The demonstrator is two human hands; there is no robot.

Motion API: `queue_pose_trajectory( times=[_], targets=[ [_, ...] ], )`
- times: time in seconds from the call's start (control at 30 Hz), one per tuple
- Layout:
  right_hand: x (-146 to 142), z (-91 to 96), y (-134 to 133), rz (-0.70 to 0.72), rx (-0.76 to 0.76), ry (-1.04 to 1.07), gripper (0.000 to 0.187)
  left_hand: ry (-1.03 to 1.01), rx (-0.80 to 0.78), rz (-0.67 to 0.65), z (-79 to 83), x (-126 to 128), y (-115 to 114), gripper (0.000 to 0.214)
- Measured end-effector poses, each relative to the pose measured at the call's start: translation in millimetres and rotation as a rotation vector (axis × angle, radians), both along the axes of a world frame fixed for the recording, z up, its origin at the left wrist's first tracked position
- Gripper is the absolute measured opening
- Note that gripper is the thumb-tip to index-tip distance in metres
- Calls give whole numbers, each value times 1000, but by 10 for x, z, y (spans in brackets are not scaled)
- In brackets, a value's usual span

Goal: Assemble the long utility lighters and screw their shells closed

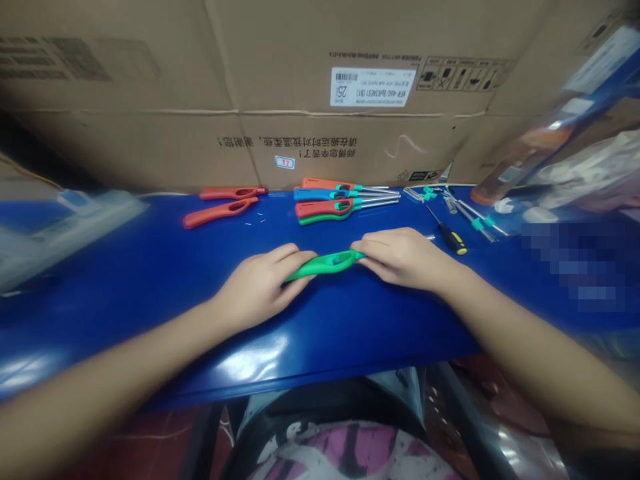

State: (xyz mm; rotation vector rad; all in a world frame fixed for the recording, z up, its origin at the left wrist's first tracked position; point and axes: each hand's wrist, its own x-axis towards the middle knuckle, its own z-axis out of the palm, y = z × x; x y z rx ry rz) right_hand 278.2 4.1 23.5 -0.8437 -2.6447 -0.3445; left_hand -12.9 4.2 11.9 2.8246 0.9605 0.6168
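Note:
A green long-nosed lighter (325, 265) is held level between my two hands, low over the blue tabletop. My left hand (270, 283) wraps round its handle end. The fingers of my right hand (400, 257) are closed on its other end, by the teal collar, and cover most of the nozzle; a bit of metal tip shows past the knuckles. Behind my hands lies a stack of finished-looking lighters (325, 210) in orange, blue, red and green, metal nozzles pointing right. To their left are two orange-red lighter handles (220, 212) with no nozzle showing.
On the right lie a black-and-yellow screwdriver (453, 239) and loose metal nozzles (483, 220) with teal parts. A clear plastic tube-like wrap (525, 157) leans there. A large cardboard box (280, 80) walls off the back. At left stands a blurred translucent container (75, 227).

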Motion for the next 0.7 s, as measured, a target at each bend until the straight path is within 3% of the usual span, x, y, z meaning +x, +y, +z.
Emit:
queue_pose_trajectory(
  times=[0.17,0.33,0.7],
  targets=[
    [-35,3,-18,39,-80,32,27,-25,-88,-60,-34,-31,18,35],
    [-71,-68,-12,109,-36,80,28,-58,-198,-98,-91,-46,44,32],
    [-81,-95,15,90,-164,76,33,-22,-218,-57,-88,-8,30,38]
  ],
)
